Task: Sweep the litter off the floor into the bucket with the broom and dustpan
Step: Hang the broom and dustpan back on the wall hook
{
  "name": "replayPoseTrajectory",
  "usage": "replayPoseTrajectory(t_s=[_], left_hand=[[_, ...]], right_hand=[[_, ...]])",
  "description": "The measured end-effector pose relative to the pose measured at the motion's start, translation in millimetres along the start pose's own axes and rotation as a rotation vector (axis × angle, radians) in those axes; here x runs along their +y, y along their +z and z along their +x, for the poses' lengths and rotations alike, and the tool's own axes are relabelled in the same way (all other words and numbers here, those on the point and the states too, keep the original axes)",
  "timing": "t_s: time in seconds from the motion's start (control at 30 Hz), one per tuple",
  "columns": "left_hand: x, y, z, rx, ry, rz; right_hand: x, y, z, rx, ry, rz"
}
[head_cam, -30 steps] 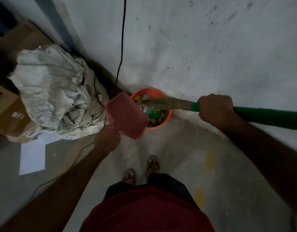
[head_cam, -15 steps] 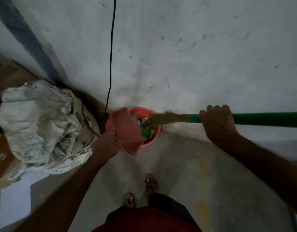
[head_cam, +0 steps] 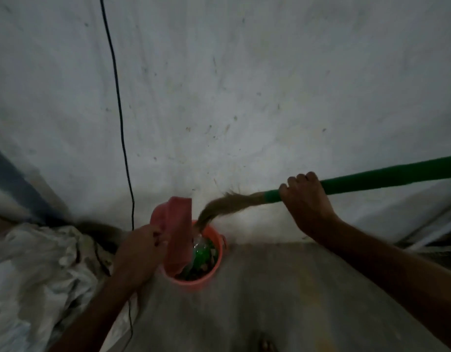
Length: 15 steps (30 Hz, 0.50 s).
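An orange bucket (head_cam: 214,271) stands on the floor against the wall, holding litter (head_cam: 202,254) that includes a green plastic piece. My left hand (head_cam: 138,255) grips the handle of a pink dustpan (head_cam: 177,232), which is tipped steeply with its lower edge inside the bucket. My right hand (head_cam: 305,201) grips the green handle of a broom (head_cam: 371,177). The broom's brown bristles (head_cam: 219,208) bend down to the bucket's rim beside the dustpan.
A large crumpled white sack (head_cam: 38,273) lies on the floor left of the bucket. A black cable (head_cam: 118,110) runs down the white wall (head_cam: 244,85) to the floor. Bare concrete floor (head_cam: 282,301) spreads in front of the bucket.
The view has tilted up toward the wall. The dustpan has tipped steeper over the bucket, and the broom's bristles have swung down to the bucket's rim.
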State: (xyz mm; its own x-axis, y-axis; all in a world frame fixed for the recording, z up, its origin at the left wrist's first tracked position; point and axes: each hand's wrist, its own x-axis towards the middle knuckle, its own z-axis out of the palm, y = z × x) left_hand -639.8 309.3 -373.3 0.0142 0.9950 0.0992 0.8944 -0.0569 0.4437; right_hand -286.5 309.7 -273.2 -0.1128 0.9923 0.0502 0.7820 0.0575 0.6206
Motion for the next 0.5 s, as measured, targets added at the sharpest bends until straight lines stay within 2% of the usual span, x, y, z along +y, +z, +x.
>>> replayPoseTrajectory(t_s=[0.17, 0.3, 0.43, 0.5], left_hand=[[56, -41, 20, 0.097, 0.022, -0.090], [121, -59, 29, 0.223, 0.081, -0.213], [206, -69, 46, 0.354, 0.289, -0.497], [256, -74, 58, 0.330, 0.354, -0.617]], right_hand=[[44, 1, 6, 0.175, 0.043, -0.047], [98, 9, 15, 0.507, 0.101, 0.011], [159, 16, 12, 0.747, 0.211, 0.161], [187, 18, 8, 0.797, 0.265, 0.288]])
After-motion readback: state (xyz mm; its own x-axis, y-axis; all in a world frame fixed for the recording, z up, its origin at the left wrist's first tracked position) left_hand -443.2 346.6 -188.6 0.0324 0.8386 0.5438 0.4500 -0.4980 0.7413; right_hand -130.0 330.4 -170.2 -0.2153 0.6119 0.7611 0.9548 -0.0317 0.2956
